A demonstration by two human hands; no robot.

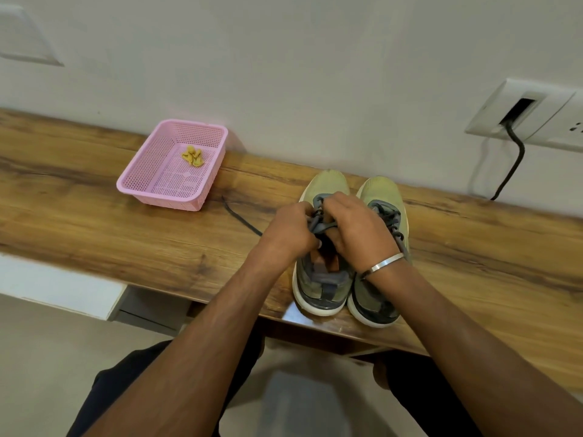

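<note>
Between both hands: grey lace (319, 228), pinched by left hand (291, 230) and right hand (358, 233), fingers curled. Shoe (312, 285) under hands, long axis pointing away, toe far. Loose end (241, 216) trails left of left hand.

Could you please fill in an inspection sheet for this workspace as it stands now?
Surface: wooden counter along a white wall, glossy at the near edge.
Job's things: left shoe under both hands, grey lace bunched over its tongue; right shoe beside it, laces threaded.
Clutter: pink basket holding small yellow pieces.
Grippers: left hand and right hand both pinch the grey lace.
Cables: black cable hangs from the wall socket; a loose lace end trails left on the counter.
Surroundings: wall, pale floor, another wall plate upper left.
</note>
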